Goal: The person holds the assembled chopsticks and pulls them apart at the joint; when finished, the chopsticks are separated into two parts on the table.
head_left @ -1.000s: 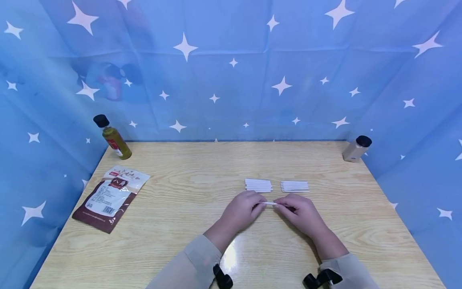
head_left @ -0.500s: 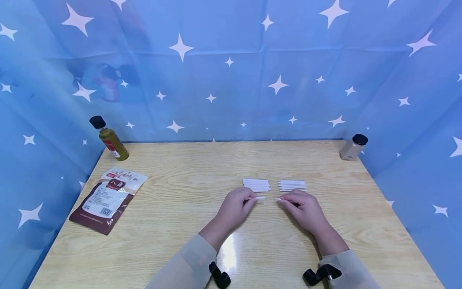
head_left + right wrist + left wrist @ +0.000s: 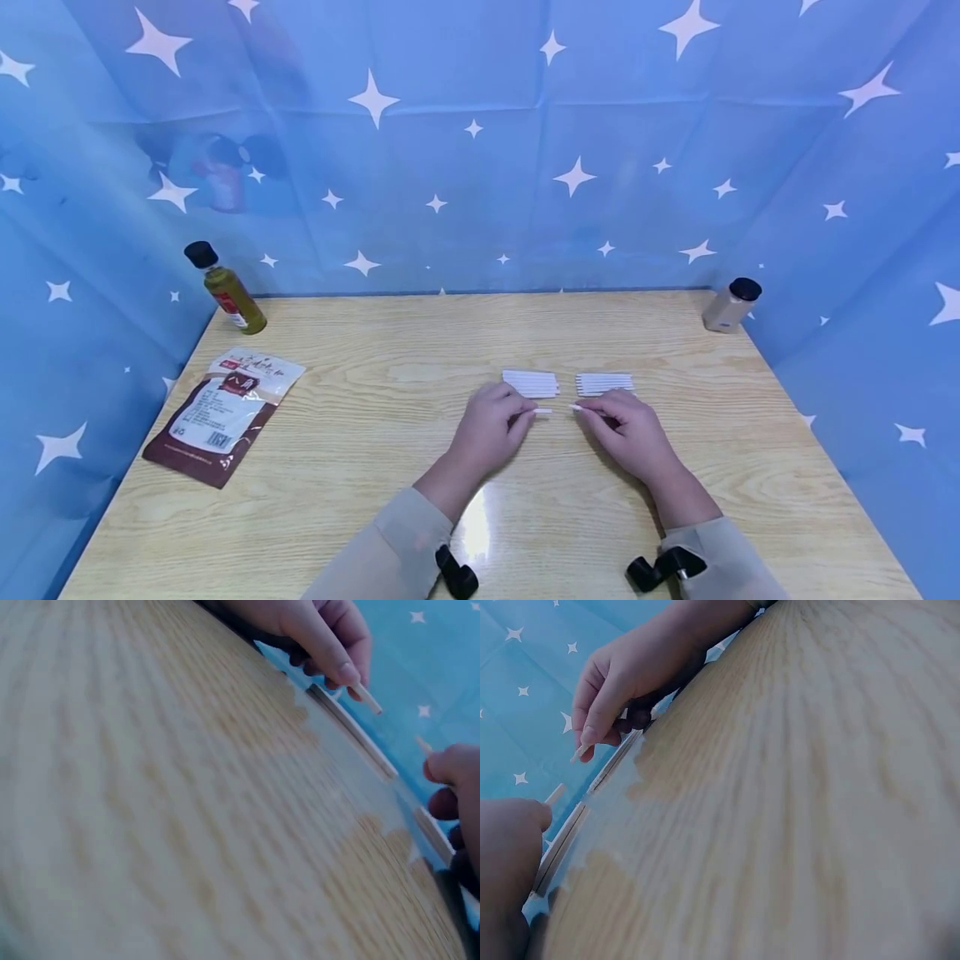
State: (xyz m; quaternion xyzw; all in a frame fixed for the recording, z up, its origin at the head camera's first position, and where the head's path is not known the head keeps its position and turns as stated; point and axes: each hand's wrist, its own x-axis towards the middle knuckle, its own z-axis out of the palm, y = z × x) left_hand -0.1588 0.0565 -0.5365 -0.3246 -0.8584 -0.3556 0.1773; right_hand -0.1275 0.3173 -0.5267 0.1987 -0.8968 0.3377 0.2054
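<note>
My left hand (image 3: 487,427) pinches a short white stick (image 3: 543,410) between thumb and fingers; its free end points right. Opposite it, my right hand (image 3: 632,433) pinches another white stick piece (image 3: 576,407) whose tip faces left. A small gap separates the two tips. Just beyond the left hand lies a row of white sticks (image 3: 531,383), and a similar row of white sticks (image 3: 604,383) lies beyond the right. In the right wrist view the left hand's stick (image 3: 367,697) shows a blunt end. Fingers hide the rest of both pieces.
On the wooden table (image 3: 375,400), a maroon and white packet (image 3: 225,417) lies at the left, with an oil bottle (image 3: 234,293) behind it. A black-capped jar (image 3: 732,307) stands at the back right corner. A blue star-patterned cloth (image 3: 450,158) hangs around the table.
One second ago both hands held one white stick between them. Their fingertips have since drawn slightly apart, and each hand now holds a separate piece. The view has shifted a little.
</note>
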